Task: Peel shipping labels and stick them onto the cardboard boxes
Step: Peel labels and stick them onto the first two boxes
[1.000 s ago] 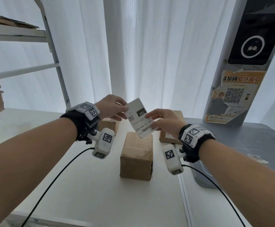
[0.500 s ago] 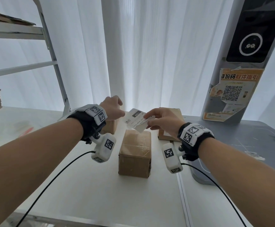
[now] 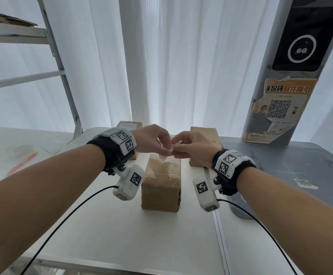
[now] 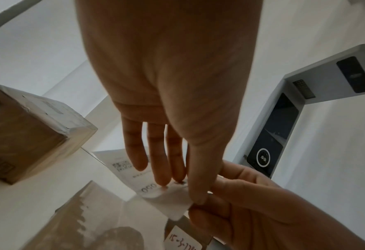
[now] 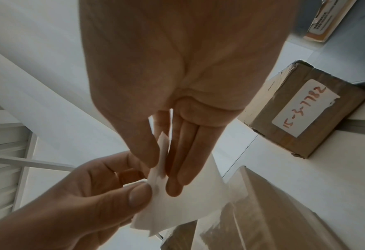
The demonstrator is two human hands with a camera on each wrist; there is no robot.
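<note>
Black wristbands point(image 3: 110, 153) with white marker-coded camera units point(image 3: 129, 182), black cables point(image 3: 66, 217).

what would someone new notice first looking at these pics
First, the two hands, left hand and right hand, meeting mid-frame and pinching one white paper shipping label between them. Directly below stands a brown taped cardboard box on the white table. At upper right rises a tall grey kiosk pillar with a black round-ringed screen and an orange QR-code poster.
</note>
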